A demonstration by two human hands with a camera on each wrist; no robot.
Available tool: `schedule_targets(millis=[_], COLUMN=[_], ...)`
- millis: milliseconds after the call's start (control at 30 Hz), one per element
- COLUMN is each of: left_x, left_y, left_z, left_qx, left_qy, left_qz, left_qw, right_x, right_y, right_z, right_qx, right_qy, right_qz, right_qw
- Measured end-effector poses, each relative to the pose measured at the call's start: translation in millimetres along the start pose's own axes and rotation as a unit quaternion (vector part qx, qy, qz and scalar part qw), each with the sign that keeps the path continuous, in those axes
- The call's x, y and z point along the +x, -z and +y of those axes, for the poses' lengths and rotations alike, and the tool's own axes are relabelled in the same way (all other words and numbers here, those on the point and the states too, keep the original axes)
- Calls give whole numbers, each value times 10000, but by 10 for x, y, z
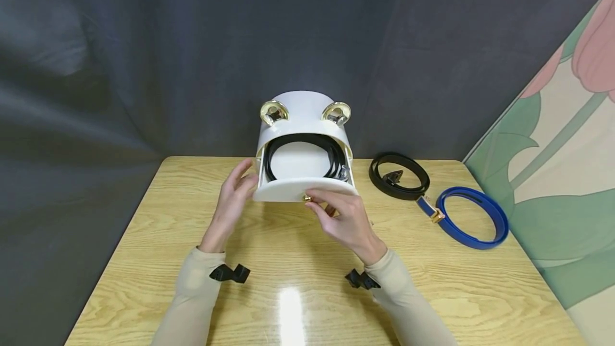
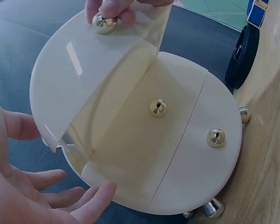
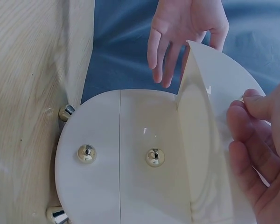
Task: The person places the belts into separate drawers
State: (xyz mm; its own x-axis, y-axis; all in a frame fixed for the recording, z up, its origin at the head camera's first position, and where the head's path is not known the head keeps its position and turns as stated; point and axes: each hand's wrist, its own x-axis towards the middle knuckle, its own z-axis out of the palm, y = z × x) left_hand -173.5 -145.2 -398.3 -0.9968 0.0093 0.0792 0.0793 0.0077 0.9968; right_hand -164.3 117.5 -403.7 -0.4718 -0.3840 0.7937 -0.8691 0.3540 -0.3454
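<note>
A white rounded cabinet [image 1: 305,105] stands on the table with its top drawer [image 1: 274,192] pulled out. Inside that drawer lies a coiled black belt [image 1: 269,160], its silvery buckle [image 1: 344,173] at the right. My right hand [image 1: 347,219] pinches the drawer's gold knob [image 2: 105,24] between thumb and fingers. On the other side, my left hand [image 1: 230,202] is held beside the drawer's left edge, fingers loosely extended and holding nothing. In the right wrist view, two lower drawers with gold knobs [image 3: 155,157] are closed.
Right of the cabinet lie a coiled black belt [image 1: 400,192] and a coiled blue belt [image 1: 499,223] with a gold buckle. Two gold round ornaments [image 1: 274,112] sit on the cabinet top. A dark curtain [image 1: 240,41] hangs behind the wooden table [image 1: 158,260]; a floral panel [image 1: 562,175] borders the right.
</note>
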Motion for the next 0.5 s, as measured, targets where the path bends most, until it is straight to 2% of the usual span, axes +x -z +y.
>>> schedule_targets(millis=[500], left_x=[69], left_y=[-115], left_z=[36], left_qx=[-240], left_qy=[-152], left_qz=[101], left_qw=[9995], right_x=[11], right_y=[-26], right_z=[23], right_qx=[-68], right_qy=[-157], right_qz=[219], right_qw=[9996])
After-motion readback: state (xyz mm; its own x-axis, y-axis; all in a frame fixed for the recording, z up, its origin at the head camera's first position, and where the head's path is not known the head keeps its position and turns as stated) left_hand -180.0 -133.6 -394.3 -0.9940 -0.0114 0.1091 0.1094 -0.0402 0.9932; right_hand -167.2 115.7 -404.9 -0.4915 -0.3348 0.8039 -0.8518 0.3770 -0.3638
